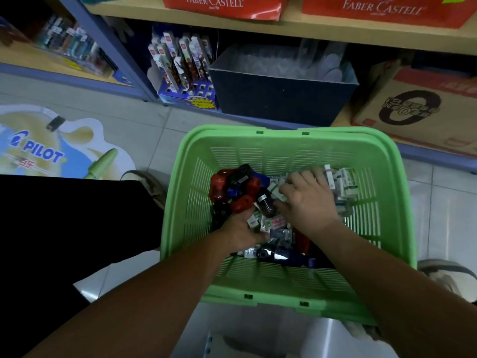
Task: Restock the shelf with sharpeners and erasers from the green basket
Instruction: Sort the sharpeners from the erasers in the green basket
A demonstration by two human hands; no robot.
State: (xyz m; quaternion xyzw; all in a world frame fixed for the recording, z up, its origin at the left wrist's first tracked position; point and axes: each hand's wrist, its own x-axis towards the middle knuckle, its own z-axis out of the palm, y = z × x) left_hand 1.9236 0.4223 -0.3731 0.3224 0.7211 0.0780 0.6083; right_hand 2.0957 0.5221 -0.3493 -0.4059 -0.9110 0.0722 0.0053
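Gathering stock is the step in hand, seen from the head camera: both hands are down inside the green basket (284, 131), which fills the centre and lower right of the frame on the tiled floor. The left hand (240, 229) lies at the near left of the heap with its fingers curled up round a clump of red and dark sharpeners (232, 188). The right hand (307, 200) is knuckles-up over the small wrapped erasers (346, 182) at the basket's right, fingers bent down into them; whether it has actually closed on any I cannot tell (the fingertips are buried in the pile).

Nothing has reached the shelf (309, 31) yet, so the task looks barely begun. The next move, as I judge it, calls for lifting each handful straight up past the basket's rim before swinging toward the top of the frame, and for deciding where the goods belong, since no sharpener or eraser slot is visible.

Room is tight. The shelf board's front edge overhangs just above the basket's far rim. Beneath it a dark bin (278, 99) sits centre, a pen display (183, 63) to its left and a cardboard box (413, 104) at right. A dark-clothed knee (64, 228) fills the left. Open floor lies only at centre left.
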